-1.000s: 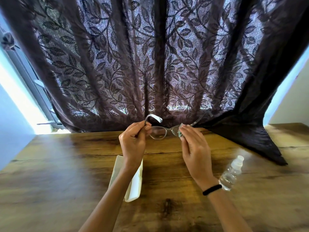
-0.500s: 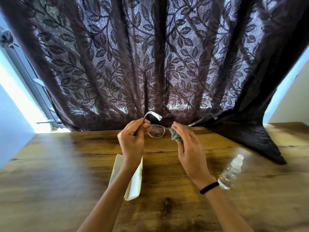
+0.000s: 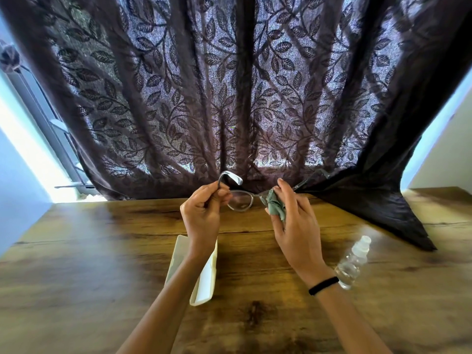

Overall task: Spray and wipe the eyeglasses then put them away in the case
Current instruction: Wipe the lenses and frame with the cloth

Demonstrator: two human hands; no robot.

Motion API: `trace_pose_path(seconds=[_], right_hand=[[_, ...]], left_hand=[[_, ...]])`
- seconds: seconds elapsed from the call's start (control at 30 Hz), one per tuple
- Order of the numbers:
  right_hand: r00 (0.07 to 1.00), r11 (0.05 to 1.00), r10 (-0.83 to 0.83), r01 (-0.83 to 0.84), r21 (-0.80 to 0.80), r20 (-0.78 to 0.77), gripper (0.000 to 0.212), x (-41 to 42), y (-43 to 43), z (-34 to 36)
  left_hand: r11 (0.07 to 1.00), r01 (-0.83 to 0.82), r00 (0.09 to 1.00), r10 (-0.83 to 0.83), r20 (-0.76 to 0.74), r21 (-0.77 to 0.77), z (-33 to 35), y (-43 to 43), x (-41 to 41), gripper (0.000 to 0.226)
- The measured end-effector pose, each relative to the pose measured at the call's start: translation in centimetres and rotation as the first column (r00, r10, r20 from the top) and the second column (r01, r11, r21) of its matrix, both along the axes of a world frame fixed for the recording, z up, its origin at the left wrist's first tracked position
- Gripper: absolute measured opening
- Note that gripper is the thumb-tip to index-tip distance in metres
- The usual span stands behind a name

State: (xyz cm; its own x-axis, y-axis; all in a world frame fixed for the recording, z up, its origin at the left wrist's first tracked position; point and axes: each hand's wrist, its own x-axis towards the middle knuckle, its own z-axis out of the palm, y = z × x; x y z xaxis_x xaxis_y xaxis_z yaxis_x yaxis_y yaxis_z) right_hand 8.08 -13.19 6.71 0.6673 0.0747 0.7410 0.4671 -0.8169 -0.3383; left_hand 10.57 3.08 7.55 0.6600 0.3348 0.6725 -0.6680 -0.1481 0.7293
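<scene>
I hold thin-framed eyeglasses (image 3: 240, 200) in the air above the far part of the wooden table (image 3: 102, 264). My left hand (image 3: 203, 217) pinches the left end of the frame near its temple. My right hand (image 3: 293, 221) presses a grey-green cleaning cloth (image 3: 275, 204) onto the right lens, which the cloth hides. The left lens is bare. A white glasses case (image 3: 204, 279) lies open on the table under my left forearm. A small clear spray bottle (image 3: 353, 261) lies on its side by my right wrist.
A dark leaf-patterned curtain (image 3: 229, 98) hangs along the table's far edge, and its right end drapes onto the tabletop (image 3: 378, 208). Bright window light shows at both sides.
My right hand has shifted its grip on the cloth over the right lens, so more of the cloth shows now. The glasses stay in about the same place.
</scene>
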Motion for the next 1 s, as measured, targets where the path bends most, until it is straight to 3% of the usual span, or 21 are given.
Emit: trace_pose_path(seconds=[0.23,0.4,0.53,0.67,0.77,1.0], right_hand=[[0.989,0.99,0.144,-0.144,-0.005,-0.044,0.072,0.3,0.2,-0.3],[0.99,0.991,0.132,-0.132,0.012,-0.043,0.072,0.5,-0.5,-0.7],[0.995,0.996,0.088,-0.089,0.012,0.044,0.069,0.4,-1.3,-1.0],[0.999,0.994,0.018,-0.021,0.105,0.034,0.065,0.4,-1.8,-1.2],[0.998,0.986,0.058,-0.055,0.159,-0.011,0.069,0.4,-1.3,-1.5],[0.985,0.983,0.151,-0.141,0.122,-0.078,0.073,0.3,0.1,-1.9]], left_hand=[[0.999,-0.031,0.999,0.031,-0.043,0.007,-0.5,0.3,0.3,0.013],[1.0,-0.031,0.998,0.031,-0.063,0.003,-0.8,0.1,0.2,0.014],[1.0,-0.025,0.997,0.026,-0.07,0.006,-0.6,0.3,0.2,0.011],[1.0,-0.016,0.998,0.015,-0.069,-0.013,-0.3,0.2,0.1,0.011],[1.0,-0.007,0.998,0.005,-0.068,-0.019,-0.1,-0.2,0.1,0.014],[1.0,-0.028,0.996,0.029,-0.08,0.008,-0.5,-0.2,0.0,0.014]])
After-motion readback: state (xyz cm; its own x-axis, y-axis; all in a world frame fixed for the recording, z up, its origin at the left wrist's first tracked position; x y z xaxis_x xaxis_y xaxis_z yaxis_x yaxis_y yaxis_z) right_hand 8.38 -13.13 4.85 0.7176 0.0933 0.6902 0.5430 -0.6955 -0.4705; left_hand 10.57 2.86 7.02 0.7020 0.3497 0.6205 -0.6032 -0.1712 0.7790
